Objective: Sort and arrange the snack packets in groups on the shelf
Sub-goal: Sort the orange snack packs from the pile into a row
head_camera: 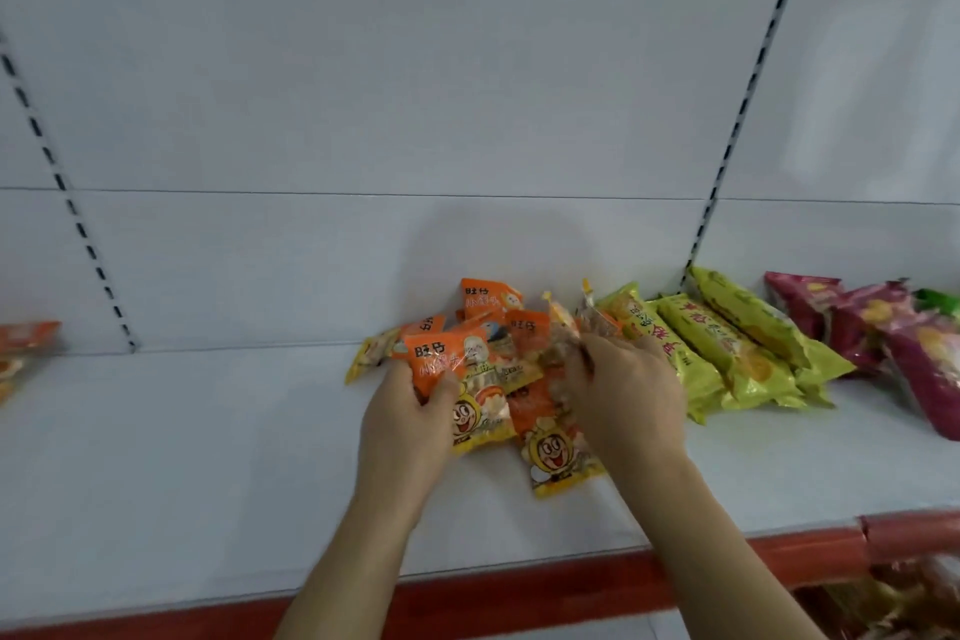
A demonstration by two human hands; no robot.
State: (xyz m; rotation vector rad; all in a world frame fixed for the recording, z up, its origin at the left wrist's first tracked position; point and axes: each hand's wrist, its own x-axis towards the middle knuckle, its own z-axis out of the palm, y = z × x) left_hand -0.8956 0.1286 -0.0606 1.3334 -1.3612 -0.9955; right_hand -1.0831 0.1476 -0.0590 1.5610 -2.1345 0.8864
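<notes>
Two hands work a mixed pile of small packets [498, 369] on the white shelf [208, 457]. Left hand [410, 421] grips an orange packet [441, 359] at the pile's near left. Right hand [623, 395] pinches a clear packet [597, 322] at the pile's right edge. Just right of that hand lie green packets [737, 353] in a row, purple packets [893, 338] beyond. Step looks like pulling kinds apart; next, each held packet likely needs its own spot on bare shelf left of the hands.

You are facing a shop display: a white metal shelf [208, 457] with a red front edge strip [571, 582], slotted uprights [748, 88] on the far back panel, and packaged snack packets [737, 348] laid in groups.
</notes>
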